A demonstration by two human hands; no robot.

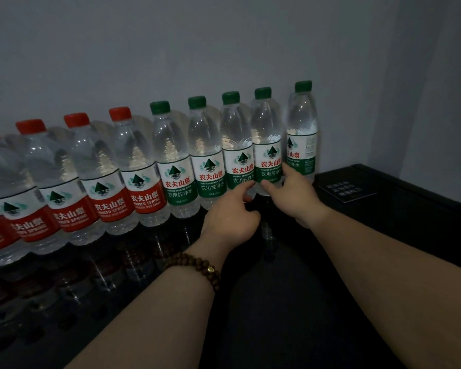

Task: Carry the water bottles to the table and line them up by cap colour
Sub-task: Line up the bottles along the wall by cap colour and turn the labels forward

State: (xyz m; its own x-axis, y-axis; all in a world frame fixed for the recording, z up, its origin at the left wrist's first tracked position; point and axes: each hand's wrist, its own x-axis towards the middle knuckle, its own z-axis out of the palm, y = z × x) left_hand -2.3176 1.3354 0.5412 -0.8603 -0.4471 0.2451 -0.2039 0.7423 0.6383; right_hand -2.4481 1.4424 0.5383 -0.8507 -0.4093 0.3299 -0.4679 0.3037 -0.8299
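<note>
Green-capped bottles [179,161] fill the row's right end and red-capped bottles [101,177] its left, all upright on the dark glossy surface [277,320] by the wall [171,49]. The right hand [290,193] grasps the fourth green bottle [266,145] low down. The left hand [229,217], fingers curled, touches the third green bottle [236,155]; whether it grips, I cannot tell. It seems wise to nudge near the base, so the clear, full neighbours stay standing.

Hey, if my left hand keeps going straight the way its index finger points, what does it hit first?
The middle green-capped bottle. The index fingertip of your left hand looks to be right at the lower edge of its label, though actual contact is hard to confirm.
</note>
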